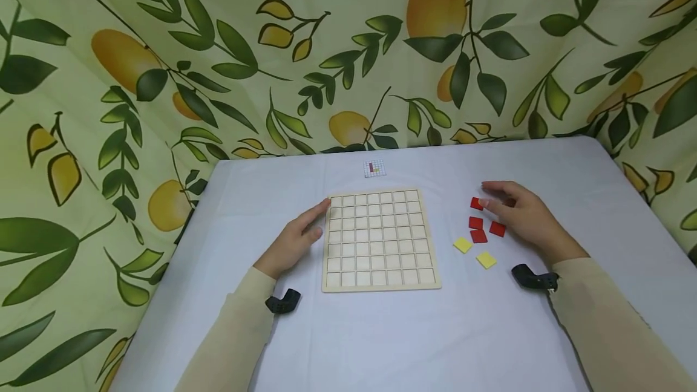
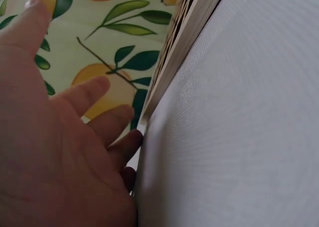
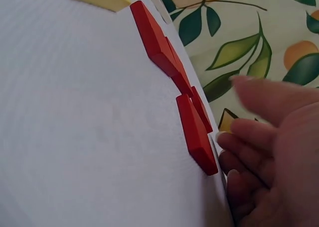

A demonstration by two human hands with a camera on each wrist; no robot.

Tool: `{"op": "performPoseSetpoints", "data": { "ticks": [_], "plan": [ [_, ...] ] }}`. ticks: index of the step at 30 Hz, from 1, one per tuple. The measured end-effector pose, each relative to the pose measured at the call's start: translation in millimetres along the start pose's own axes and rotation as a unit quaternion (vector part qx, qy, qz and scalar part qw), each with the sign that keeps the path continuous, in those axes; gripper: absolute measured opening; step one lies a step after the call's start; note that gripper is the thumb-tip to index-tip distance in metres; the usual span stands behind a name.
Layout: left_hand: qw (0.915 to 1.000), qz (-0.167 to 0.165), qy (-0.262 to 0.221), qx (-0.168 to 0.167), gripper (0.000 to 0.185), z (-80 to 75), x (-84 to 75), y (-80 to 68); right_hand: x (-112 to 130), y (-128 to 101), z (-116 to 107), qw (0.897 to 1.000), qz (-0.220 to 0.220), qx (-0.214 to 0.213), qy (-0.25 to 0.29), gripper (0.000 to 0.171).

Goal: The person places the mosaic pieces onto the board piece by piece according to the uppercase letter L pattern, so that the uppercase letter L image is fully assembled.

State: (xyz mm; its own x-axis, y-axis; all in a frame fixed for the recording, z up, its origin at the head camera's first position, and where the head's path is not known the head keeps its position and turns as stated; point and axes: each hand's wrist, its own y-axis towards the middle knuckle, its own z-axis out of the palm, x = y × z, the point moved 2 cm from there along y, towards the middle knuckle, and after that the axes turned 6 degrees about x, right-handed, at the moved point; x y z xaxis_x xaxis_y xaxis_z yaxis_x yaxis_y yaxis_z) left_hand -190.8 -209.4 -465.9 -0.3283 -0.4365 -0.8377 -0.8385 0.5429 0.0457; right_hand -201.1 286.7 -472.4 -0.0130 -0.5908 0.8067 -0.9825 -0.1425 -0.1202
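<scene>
A pale wooden grid board point(image 1: 381, 239) lies flat in the middle of the table, all its cells bare. My left hand point(image 1: 305, 231) rests on the table at the board's left side, its straight fingers against the upper left edge point(image 2: 174, 53). Several red square tiles point(image 1: 475, 222) and two yellow tiles point(image 1: 486, 259) lie loose to the right of the board. My right hand point(image 1: 509, 207) is over the red group, with relaxed fingers reaching to the farthest red tile point(image 1: 476, 203). In the right wrist view the fingers point(image 3: 249, 137) sit just beside a red tile point(image 3: 197, 132) and pinch nothing.
A small printed card point(image 1: 374, 168) with a coloured grid pattern lies beyond the board. The table is covered with a white cloth point(image 1: 414, 343). A leaf-and-fruit patterned curtain point(image 1: 218, 65) closes off the back and both sides.
</scene>
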Motion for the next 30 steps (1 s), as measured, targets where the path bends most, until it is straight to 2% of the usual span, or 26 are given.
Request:
{"op": "performPoseSetpoints", "data": {
  "ticks": [6, 10, 15, 23, 30],
  "plan": [
    [0.9942, -0.033, 0.099, 0.028, 0.083, 1.1, 2.8, 4.0, 2.1, 1.6, 2.8, 0.996, -0.043, -0.006, -0.078, 0.045],
    [0.9893, -0.029, 0.137, 0.041, 0.084, 1.8, 4.1, 7.8, 4.6, 2.4, 2.4, 0.994, -0.053, -0.01, -0.094, 0.039],
    [0.9882, -0.037, 0.142, 0.044, 0.083, 2.1, 5.3, 6.7, 4.8, 1.3, 4.9, 0.996, -0.045, -0.011, -0.074, 0.035],
    [0.9881, -0.043, 0.141, 0.045, 0.085, 1.5, 4.0, 3.5, 7.2, -7.6, 7.9, 0.997, -0.031, -0.042, -0.058, 0.025],
    [0.9878, -0.046, 0.141, 0.045, 0.084, 1.4, 2.6, 2.4, 24.0, -13.0, 6.2, 0.998, -0.036, -0.047, -0.026, 0.024]
  ]
}}
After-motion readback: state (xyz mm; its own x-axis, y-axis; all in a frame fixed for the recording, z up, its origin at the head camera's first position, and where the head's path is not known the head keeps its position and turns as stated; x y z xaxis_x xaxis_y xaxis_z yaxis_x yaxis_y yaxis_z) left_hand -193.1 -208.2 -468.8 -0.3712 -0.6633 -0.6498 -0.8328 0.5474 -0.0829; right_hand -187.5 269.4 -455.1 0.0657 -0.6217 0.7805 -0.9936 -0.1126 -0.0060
